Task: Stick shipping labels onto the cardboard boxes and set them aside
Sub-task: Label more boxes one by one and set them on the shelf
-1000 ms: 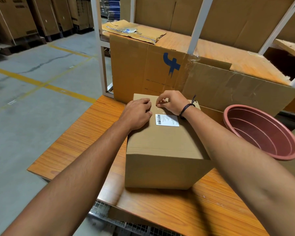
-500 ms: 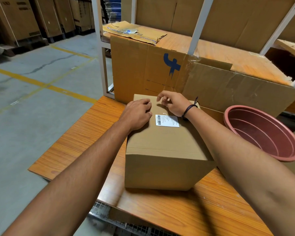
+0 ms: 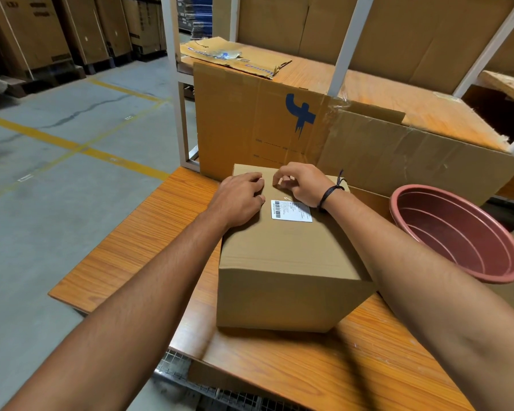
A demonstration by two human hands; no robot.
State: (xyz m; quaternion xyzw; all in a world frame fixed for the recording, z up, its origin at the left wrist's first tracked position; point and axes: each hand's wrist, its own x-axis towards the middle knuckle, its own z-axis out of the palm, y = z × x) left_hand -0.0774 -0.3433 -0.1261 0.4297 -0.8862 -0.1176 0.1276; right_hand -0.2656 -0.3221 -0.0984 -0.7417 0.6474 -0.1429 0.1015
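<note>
A closed cardboard box (image 3: 285,262) stands on the wooden table (image 3: 137,247), with a white shipping label (image 3: 291,211) stuck on its top, print too small to read. Just left of the label, the left hand (image 3: 238,200) rests relaxed on the box. Beyond the label, the right hand (image 3: 303,183) curls its fingers; whether they pinch anything cannot be told.

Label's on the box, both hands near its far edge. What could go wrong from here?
The right hand hides part of the far edge of the shipping label; if that edge is not pressed flat, it might peel. The red tub sits close on the right of the cardboard box; setting the box aside that way might knock it.
</note>
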